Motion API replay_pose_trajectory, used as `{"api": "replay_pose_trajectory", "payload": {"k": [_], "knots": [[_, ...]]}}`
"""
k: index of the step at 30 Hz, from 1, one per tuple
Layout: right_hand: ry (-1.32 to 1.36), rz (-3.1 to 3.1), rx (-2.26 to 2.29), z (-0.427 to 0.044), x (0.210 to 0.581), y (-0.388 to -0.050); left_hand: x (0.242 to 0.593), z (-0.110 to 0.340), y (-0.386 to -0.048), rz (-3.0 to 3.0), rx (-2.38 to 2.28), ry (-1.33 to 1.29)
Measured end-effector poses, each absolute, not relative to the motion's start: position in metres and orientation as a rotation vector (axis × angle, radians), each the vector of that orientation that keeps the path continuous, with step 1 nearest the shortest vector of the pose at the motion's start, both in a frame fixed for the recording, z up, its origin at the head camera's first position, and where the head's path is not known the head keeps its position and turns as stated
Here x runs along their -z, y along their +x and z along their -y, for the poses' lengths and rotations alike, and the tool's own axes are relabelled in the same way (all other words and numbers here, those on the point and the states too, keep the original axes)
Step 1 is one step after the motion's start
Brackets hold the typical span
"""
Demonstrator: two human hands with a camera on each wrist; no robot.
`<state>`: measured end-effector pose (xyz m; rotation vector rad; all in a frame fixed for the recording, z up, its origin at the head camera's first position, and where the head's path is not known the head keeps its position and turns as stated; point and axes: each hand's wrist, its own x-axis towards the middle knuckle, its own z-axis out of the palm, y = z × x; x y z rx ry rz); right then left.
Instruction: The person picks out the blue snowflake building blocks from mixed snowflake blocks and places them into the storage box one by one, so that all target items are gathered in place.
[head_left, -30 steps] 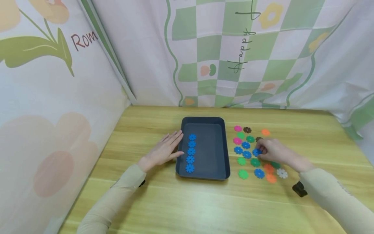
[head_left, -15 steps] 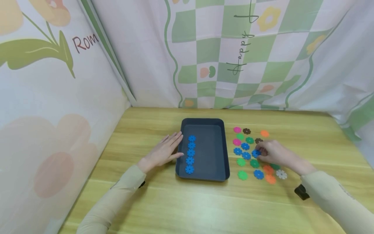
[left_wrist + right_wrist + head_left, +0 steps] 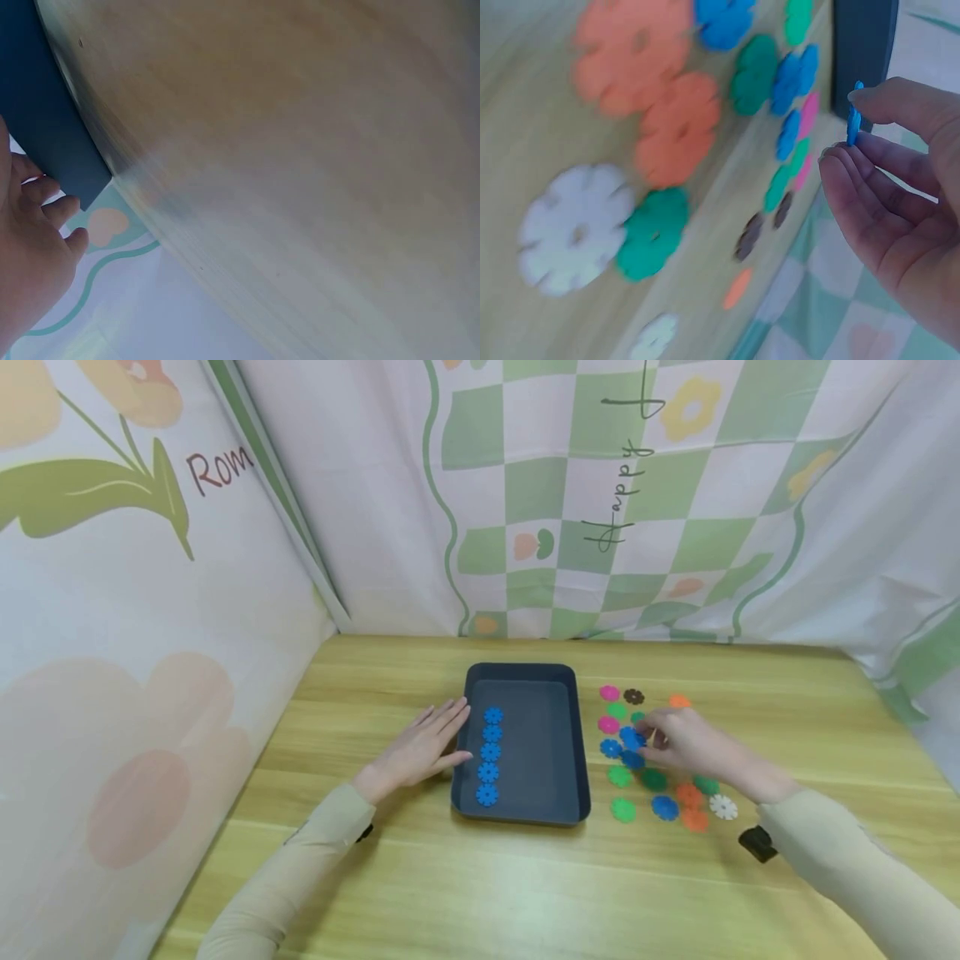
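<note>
You are in a small nook screened off by printed cloth, but you cannot tell whether it belongs to a home or a studio. Beyond the far edge of your wood-grained counter (image 3: 480, 893) hangs a curtain (image 3: 585, 485) in green and white checks, with flowers and the word "Happy" lettered on it; it wraps in soft folds round the counter's far right corner. Along the counter's left side you have a pale sheet (image 3: 75, 610) printed with big blooms and "Rom", and a green strip (image 3: 273, 477) slants down toward the counter's far left corner.
</note>
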<state>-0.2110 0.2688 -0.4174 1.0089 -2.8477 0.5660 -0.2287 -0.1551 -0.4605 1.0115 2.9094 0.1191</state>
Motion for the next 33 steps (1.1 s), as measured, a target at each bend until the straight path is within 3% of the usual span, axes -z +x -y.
{"api": "replay_pose_trajectory", "payload": {"k": [12, 33], "knots": [[1.189, 2.739, -0.614, -0.211, 0.399, -0.207, 0.460, 0.155, -0.229, -2.911, -0.136, 1.012], [1.345, 2.834, -0.488, -0.125, 0.430, -0.184, 0.461, 0.155, -0.230, -2.911, -0.145, 1.020]]}}
